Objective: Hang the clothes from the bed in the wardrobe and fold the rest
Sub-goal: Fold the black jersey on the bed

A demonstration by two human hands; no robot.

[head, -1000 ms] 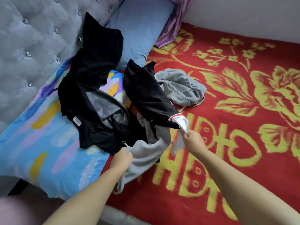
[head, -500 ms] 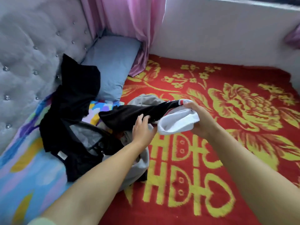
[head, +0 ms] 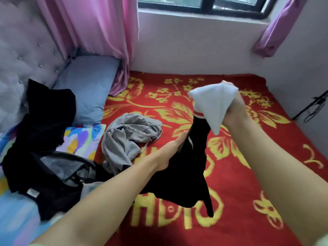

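A black garment with a white, red-striped end (head: pixel 184 167) hangs lifted above the bed. My right hand (head: pixel 236 107) grips its white end high at the right. My left hand (head: pixel 170 151) holds the black part lower down; its fingers are partly hidden behind the cloth. A crumpled grey garment (head: pixel 127 137) lies on the red and yellow blanket (head: pixel 248 174). A heap of black and dark grey clothes (head: pixel 46 150) lies at the left on a colourful pillow (head: pixel 79 141).
A tufted grey headboard (head: pixel 21 64) runs along the left, with a blue-grey pillow (head: pixel 88 89) beside it. Pink curtains (head: pixel 99 38) hang at the back left, a purple one (head: pixel 276 29) at the right by the window. Black cables (head: pixel 314 107) hang on the right wall.
Both hands have lifted the black and white garment out of the heap, up and to the right. My head has risen, bringing the window and curtains into view.
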